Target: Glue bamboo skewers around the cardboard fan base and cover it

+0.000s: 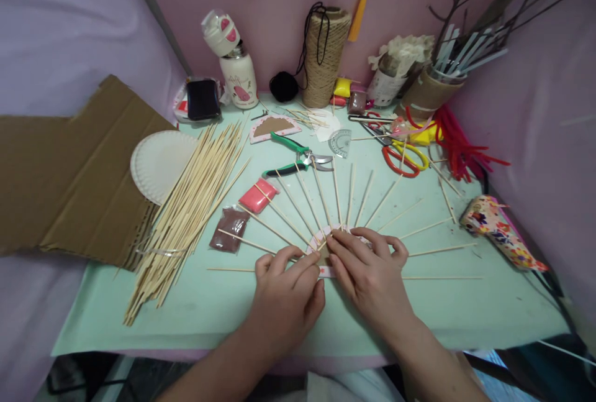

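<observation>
A half-circle of cardboard (324, 258) with a pink patterned border lies flat near the front of the table. Thin wooden skewers (298, 223) fan out from it to the left, back and right. My left hand (289, 281) has its bent fingers pressed on the piece's left side, with the fingertips together near its middle. Over its right side lies my right hand (370, 265), fingers bent and close together, the tips touching the top. Much of the half-circle and the skewers' inner ends are hidden beneath my hands.
A skewer bundle (186, 209), a paper plate (161, 166) and cardboard sheets (93, 184) lie left. Behind the fan are green-handled pruning shears (298, 156) and a second half-circle (275, 127). Scissors (403, 163) and a patterned glue gun (500, 231) lie right; twine (326, 57) stands at the back.
</observation>
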`<state>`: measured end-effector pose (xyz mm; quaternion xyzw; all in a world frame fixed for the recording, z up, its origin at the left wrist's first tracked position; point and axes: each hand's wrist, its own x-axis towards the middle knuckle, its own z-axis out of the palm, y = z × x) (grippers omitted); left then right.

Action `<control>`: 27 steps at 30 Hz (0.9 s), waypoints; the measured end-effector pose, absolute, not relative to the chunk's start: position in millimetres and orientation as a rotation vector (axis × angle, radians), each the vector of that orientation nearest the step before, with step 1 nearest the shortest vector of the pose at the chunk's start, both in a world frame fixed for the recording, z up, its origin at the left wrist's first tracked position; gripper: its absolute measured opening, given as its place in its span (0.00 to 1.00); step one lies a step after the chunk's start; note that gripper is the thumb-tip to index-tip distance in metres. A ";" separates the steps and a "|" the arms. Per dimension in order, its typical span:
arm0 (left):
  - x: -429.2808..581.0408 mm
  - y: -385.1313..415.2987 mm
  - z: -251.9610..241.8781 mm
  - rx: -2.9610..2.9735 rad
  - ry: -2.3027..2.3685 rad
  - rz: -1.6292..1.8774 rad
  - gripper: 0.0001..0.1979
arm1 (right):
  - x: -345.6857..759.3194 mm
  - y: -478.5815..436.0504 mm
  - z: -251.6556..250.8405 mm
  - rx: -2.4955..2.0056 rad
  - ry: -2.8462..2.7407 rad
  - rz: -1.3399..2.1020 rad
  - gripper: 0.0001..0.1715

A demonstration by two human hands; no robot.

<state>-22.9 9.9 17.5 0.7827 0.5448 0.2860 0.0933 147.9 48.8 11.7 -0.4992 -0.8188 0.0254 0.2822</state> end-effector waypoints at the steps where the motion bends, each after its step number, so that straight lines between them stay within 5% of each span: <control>1: -22.9 9.8 17.0 2.324 1.616 0.858 0.04 | 147.8 49.0 11.6 -1.335 -2.195 0.066 0.11; 27: -21.1 11.1 15.0 2.404 1.614 1.003 0.03 | 145.8 44.9 8.2 -1.280 -2.140 0.038 0.12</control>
